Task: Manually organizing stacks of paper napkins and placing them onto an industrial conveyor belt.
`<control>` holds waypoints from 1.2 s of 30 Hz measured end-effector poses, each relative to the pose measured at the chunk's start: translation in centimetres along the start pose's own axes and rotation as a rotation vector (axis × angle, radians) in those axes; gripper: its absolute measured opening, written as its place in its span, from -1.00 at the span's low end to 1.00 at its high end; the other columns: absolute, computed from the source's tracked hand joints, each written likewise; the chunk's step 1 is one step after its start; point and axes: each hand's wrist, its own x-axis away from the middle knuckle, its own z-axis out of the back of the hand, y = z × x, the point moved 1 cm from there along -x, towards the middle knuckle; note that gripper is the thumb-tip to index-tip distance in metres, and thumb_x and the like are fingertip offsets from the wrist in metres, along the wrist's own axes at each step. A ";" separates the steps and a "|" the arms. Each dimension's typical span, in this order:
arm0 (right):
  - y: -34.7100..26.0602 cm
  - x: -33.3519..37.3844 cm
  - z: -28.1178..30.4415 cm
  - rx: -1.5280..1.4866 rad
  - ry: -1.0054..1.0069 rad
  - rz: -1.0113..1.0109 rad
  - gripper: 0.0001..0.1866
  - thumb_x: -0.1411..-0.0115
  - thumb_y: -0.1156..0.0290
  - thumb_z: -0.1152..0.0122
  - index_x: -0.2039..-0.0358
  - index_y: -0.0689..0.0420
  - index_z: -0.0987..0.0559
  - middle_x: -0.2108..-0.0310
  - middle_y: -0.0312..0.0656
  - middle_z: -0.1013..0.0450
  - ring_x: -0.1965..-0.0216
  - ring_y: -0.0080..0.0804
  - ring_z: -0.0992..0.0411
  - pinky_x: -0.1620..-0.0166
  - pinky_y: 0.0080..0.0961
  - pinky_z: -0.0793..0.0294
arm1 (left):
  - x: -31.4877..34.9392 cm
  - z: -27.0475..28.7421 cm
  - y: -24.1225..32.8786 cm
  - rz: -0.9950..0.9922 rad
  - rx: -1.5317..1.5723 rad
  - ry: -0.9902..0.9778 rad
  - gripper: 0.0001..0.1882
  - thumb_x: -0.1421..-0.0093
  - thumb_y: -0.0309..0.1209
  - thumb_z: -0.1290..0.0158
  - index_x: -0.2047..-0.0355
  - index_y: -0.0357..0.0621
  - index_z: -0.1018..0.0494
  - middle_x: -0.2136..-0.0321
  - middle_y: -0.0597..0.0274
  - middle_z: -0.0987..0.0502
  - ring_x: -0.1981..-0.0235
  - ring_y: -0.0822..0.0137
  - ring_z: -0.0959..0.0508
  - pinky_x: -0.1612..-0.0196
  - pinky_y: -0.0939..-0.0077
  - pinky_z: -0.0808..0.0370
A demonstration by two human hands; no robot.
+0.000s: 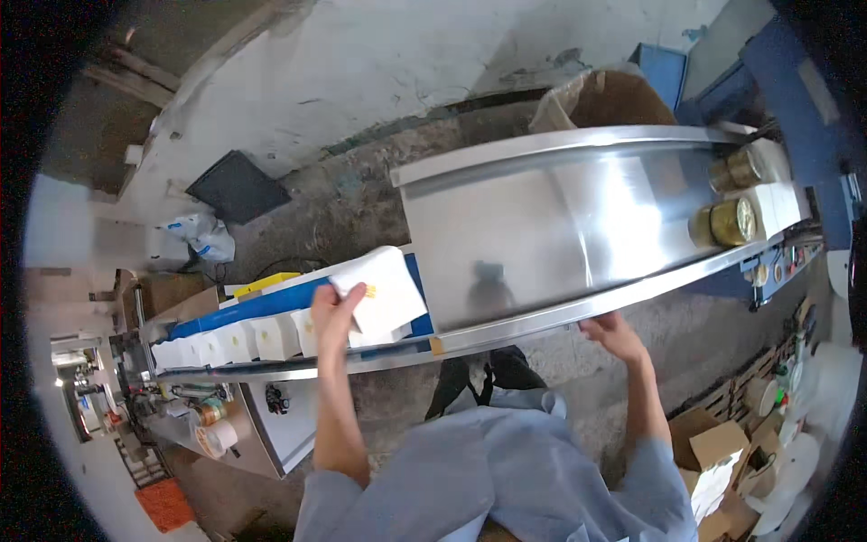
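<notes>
My left hand point(334, 316) is closed on a stack of white paper napkins point(390, 294) with a small yellow print on top. The stack is tilted above the right end of a blue conveyor belt point(289, 296), where the belt meets a steel table. Several similar white napkin stacks point(275, 338) stand in a row along the belt to the left, some partly behind my left hand and arm. Beside the front rim of the steel table point(506, 244), my right hand point(616, 336) has loosely bent fingers, slightly apart, and no object shows in it.
Two yellowish cylindrical rolls point(730, 222) rest at the table's right end beside white stacks point(778, 208). A lined bin or box point(614, 99) stands behind the table. Open cardboard boxes point(713, 452) are on the floor at right. A side table point(271, 425) is at lower left.
</notes>
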 end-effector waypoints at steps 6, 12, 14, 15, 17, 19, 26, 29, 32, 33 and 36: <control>-12.6 9.1 -2.0 -0.416 -0.119 0.419 -0.60 -0.30 0.35 -0.11 -0.09 0.29 -0.42 0.03 -0.13 -0.49 -0.01 -0.43 -0.43 -0.04 -0.50 -0.42 | 1.3 -4.4 13.4 -0.247 -0.559 -0.015 -0.38 0.16 -0.17 -0.39 0.20 -0.30 -0.39 0.31 -0.03 -0.59 0.25 0.14 -0.62 0.22 0.36 -0.53; -17.8 2.0 -4.6 -0.382 0.066 0.608 -0.48 -0.36 0.26 0.00 -0.23 0.30 -0.27 -0.15 -0.04 -0.33 -0.18 -0.38 -0.29 -0.19 -0.42 -0.28 | 3.3 -17.5 17.7 -0.302 -0.857 -0.190 -0.22 0.14 0.03 -0.29 0.11 -0.42 -0.39 0.23 -0.23 -0.56 0.14 -0.08 -0.58 0.06 0.14 -0.49; -16.6 -0.4 -4.7 -0.495 0.063 0.547 -0.46 -0.37 0.24 0.01 -0.24 0.30 -0.25 -0.15 -0.06 -0.33 -0.18 -0.40 -0.28 -0.19 -0.44 -0.27 | 3.4 -19.4 17.4 -0.317 -0.859 -0.240 -0.18 0.11 0.08 -0.27 0.12 -0.46 -0.37 0.21 -0.29 -0.54 0.12 -0.09 -0.56 0.06 0.15 -0.49; -15.7 -1.4 -4.7 -0.606 0.045 0.486 -0.44 -0.38 0.22 0.02 -0.25 0.30 -0.24 -0.16 -0.09 -0.32 -0.17 -0.42 -0.28 -0.20 -0.45 -0.26 | 3.7 -19.9 17.1 -0.296 -0.785 -0.263 -0.17 0.10 0.10 -0.26 0.11 -0.46 -0.37 0.19 -0.31 -0.53 0.11 -0.11 -0.56 0.06 0.16 -0.49; -14.5 -2.4 -4.2 -0.521 0.119 0.498 -0.37 -0.37 0.13 0.02 -0.27 0.33 -0.20 -0.15 -0.08 -0.32 -0.11 -0.47 -0.29 -0.17 -0.48 -0.28 | 3.5 -19.8 16.4 -0.246 -0.638 -0.324 -0.17 0.04 0.15 -0.23 0.10 -0.43 -0.36 0.16 -0.31 -0.51 0.13 -0.08 -0.57 0.09 0.24 -0.49; -14.2 -2.8 -3.8 -0.744 0.019 0.416 -0.35 -0.36 0.11 0.00 -0.29 0.30 -0.17 -0.17 -0.11 -0.30 -0.14 -0.46 -0.28 -0.17 -0.49 -0.27 | 1.5 -18.7 13.3 -0.196 -0.406 -0.302 -0.19 -0.01 0.18 -0.19 0.11 -0.42 -0.36 0.15 -0.20 -0.52 0.15 0.04 -0.58 0.11 0.32 -0.49; -14.5 -6.4 -3.8 -0.775 -0.019 0.377 -0.19 -0.35 -0.21 0.28 -0.37 0.17 -0.03 -0.35 -0.01 -0.04 -0.34 -0.26 -0.01 -0.33 -0.43 0.05 | -0.2 -18.8 7.5 0.149 0.473 -0.578 -0.34 -0.32 0.11 0.14 -0.12 -0.26 -0.32 -0.05 0.17 -0.42 -0.07 0.40 -0.39 -0.09 0.52 -0.31; -18.0 -4.3 -4.1 -0.737 0.030 0.266 -0.18 -0.34 -0.22 0.27 -0.37 0.16 -0.03 -0.35 0.00 -0.03 -0.34 -0.25 -0.02 -0.33 -0.43 0.04 | 2.5 -19.5 9.9 0.043 0.314 -0.459 -0.33 -0.37 0.06 0.19 -0.20 -0.32 -0.23 -0.11 0.10 -0.38 -0.13 0.35 -0.35 -0.18 0.49 -0.24; -19.0 -4.7 -5.1 -0.718 0.028 0.286 -0.13 -0.33 -0.24 0.26 -0.37 0.21 0.05 -0.38 0.02 0.07 -0.38 -0.24 0.06 -0.35 -0.44 0.08 | 1.9 -20.0 8.1 -0.047 0.294 -0.422 -0.33 -0.39 0.02 0.24 -0.24 -0.34 -0.17 -0.16 0.06 -0.33 -0.19 0.32 -0.30 -0.23 0.48 -0.18; -19.0 -5.0 -5.4 -0.713 0.031 0.285 -0.13 -0.33 -0.24 0.26 -0.37 0.21 0.05 -0.38 0.02 0.07 -0.38 -0.24 0.06 -0.35 -0.44 0.08 | 2.4 -20.3 8.4 -0.077 0.248 -0.420 -0.33 -0.40 0.01 0.24 -0.24 -0.34 -0.16 -0.16 0.08 -0.33 -0.19 0.32 -0.29 -0.23 0.47 -0.19; -20.0 -5.4 -6.3 -0.648 0.089 0.319 -0.04 -0.31 -0.27 0.27 -0.36 0.31 0.16 -0.41 0.04 0.19 -0.41 -0.22 0.17 -0.36 -0.44 0.13 | 2.8 -20.6 8.3 -0.091 0.288 -0.458 -0.34 -0.38 0.02 0.22 -0.22 -0.33 -0.19 -0.16 0.09 -0.33 -0.18 0.31 -0.30 -0.23 0.45 -0.20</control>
